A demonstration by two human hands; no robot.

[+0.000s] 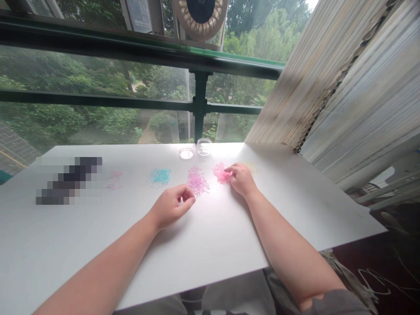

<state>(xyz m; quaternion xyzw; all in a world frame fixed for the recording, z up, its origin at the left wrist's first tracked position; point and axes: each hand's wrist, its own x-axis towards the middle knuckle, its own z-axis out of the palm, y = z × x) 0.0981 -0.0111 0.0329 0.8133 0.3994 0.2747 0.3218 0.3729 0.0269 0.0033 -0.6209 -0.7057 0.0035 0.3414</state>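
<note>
Thin, coloured loops like small rubber bands lie in loose piles on the white table; their exact kind is too small to tell. My right hand (243, 179) reaches into the pink pile (222, 173), fingertips drawn together on its right side. Whatever they grip there is hidden. Close to the near edge of the purple pile (197, 181) is my left hand (172, 205), its fingers curled and the thumb brought up to the index finger. Nothing can be made out between those tips. A pale yellow pile (251, 168) shows partly behind my right hand.
Left of the purple pile lie a turquoise pile (160, 176) and a few scattered pink loops (114, 174). A clear round container (204, 148) and a clear lid (187, 153) stand at the back of the white table (210, 245). A pixelated dark patch covers the left side.
</note>
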